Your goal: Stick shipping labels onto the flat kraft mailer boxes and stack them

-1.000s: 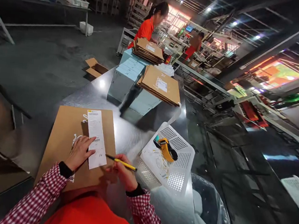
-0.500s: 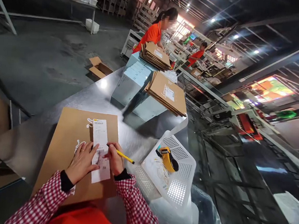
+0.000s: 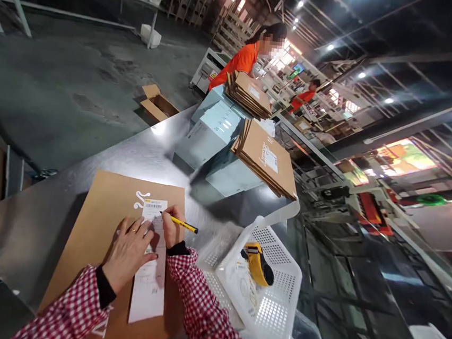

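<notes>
A flat brown cardboard mailer with white lettering lies on the metal table in front of me. On it rests a long white printed label slip with barcodes. My left hand lies with fingers spread over the mailer and the slip's left edge, a ring on one finger. Pinched in my right hand is a yellow pen, its dark tip at the upper part of the slip. Whether the tip touches the paper I cannot tell.
Right of the mailer stands a white perforated basket holding a yellow tape dispenser. Beyond are pale blue boxes topped by stacked cardboard mailers. A co-worker in orange stands behind them. An open carton sits on the floor.
My right hand with the pen has moved up the slip, from its middle to near its top. The left hand stays spread on the slip. The whole view has shifted slightly.
</notes>
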`<action>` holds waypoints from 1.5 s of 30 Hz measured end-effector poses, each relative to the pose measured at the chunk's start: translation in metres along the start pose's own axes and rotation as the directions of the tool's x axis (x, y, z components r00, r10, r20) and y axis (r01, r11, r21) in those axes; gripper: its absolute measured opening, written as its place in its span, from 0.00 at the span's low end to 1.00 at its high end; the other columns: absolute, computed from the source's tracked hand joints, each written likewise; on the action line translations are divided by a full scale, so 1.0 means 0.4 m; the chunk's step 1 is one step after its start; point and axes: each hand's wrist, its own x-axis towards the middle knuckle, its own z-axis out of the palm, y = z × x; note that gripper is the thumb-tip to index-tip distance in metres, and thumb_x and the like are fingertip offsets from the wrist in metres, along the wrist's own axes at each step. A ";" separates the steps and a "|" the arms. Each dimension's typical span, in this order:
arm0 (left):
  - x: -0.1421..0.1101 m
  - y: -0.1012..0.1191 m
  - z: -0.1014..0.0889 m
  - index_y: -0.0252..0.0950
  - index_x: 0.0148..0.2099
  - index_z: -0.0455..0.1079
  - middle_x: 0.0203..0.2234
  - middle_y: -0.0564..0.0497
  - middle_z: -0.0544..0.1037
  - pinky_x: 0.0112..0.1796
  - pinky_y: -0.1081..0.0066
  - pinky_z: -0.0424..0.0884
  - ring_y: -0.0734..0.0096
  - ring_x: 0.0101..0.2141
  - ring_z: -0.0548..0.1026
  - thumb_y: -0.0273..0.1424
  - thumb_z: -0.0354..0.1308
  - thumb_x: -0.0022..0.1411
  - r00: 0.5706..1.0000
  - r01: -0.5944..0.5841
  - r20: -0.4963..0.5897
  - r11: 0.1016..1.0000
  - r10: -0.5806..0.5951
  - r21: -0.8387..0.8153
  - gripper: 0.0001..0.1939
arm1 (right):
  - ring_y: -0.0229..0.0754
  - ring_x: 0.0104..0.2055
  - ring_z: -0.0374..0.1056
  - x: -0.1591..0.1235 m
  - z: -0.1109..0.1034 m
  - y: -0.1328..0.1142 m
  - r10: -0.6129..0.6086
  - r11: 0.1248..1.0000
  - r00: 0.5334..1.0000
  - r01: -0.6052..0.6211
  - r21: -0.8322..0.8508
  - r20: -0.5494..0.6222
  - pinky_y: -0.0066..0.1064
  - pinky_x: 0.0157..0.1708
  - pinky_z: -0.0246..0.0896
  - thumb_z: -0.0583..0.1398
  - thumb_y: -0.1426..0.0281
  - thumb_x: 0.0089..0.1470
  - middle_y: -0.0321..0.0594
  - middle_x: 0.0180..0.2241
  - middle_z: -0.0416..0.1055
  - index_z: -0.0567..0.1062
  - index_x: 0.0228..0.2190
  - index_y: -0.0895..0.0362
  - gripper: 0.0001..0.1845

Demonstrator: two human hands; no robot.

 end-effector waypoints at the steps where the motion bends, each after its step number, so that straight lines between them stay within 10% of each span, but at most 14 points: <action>1: 0.011 -0.004 0.000 0.35 0.47 0.71 0.47 0.40 0.74 0.58 0.43 0.49 0.50 0.51 0.67 0.40 0.63 0.54 1.000 0.010 0.003 1.000 -0.010 0.006 0.20 | 0.34 0.22 0.54 0.002 0.001 0.010 -0.006 0.999 1.000 0.005 -0.034 -0.028 0.26 0.22 0.51 0.55 0.69 0.47 0.29 0.18 0.59 0.65 0.21 0.56 0.06; 5: 0.030 -0.021 0.015 0.32 0.56 0.66 0.48 0.39 0.73 0.58 0.46 0.50 0.50 0.51 0.67 0.44 0.63 0.52 1.000 0.017 -0.007 1.000 -0.017 -0.004 0.32 | 0.36 0.22 0.55 0.000 0.001 0.041 0.000 0.995 1.000 -0.002 -0.097 -0.023 0.28 0.23 0.52 0.55 0.69 0.48 0.30 0.18 0.60 0.66 0.21 0.55 0.06; 14: 0.020 -0.062 0.064 0.43 0.58 0.66 0.61 0.39 0.61 0.57 0.46 0.52 0.46 0.60 0.57 0.44 0.61 0.54 0.999 -0.036 -0.017 0.999 0.036 -0.017 0.30 | 0.36 0.23 0.61 0.005 -0.003 0.046 -0.005 0.993 1.000 0.002 -0.120 -0.027 0.28 0.25 0.56 0.57 0.69 0.47 0.31 0.19 0.65 0.68 0.21 0.55 0.06; 40: 0.019 -0.073 0.070 0.31 0.62 0.59 0.62 0.35 0.57 0.58 0.46 0.46 0.45 0.62 0.52 0.45 0.62 0.52 0.998 -0.048 0.031 0.996 0.050 -0.074 0.39 | 0.35 0.19 0.62 0.021 0.008 0.052 0.119 0.988 0.993 -0.115 0.103 -0.027 0.26 0.21 0.55 0.57 0.68 0.45 0.28 0.16 0.62 0.66 0.21 0.55 0.05; 45: 0.020 -0.068 0.062 0.34 0.62 0.60 0.63 0.35 0.54 0.59 0.47 0.44 0.46 0.63 0.49 0.42 0.61 0.56 0.998 -0.046 -0.042 0.997 0.044 -0.057 0.34 | 0.36 0.19 0.58 -0.116 -0.075 0.011 0.008 1.000 0.998 -0.006 0.025 -0.057 0.30 0.23 0.54 0.57 0.69 0.46 0.30 0.15 0.61 0.65 0.20 0.54 0.07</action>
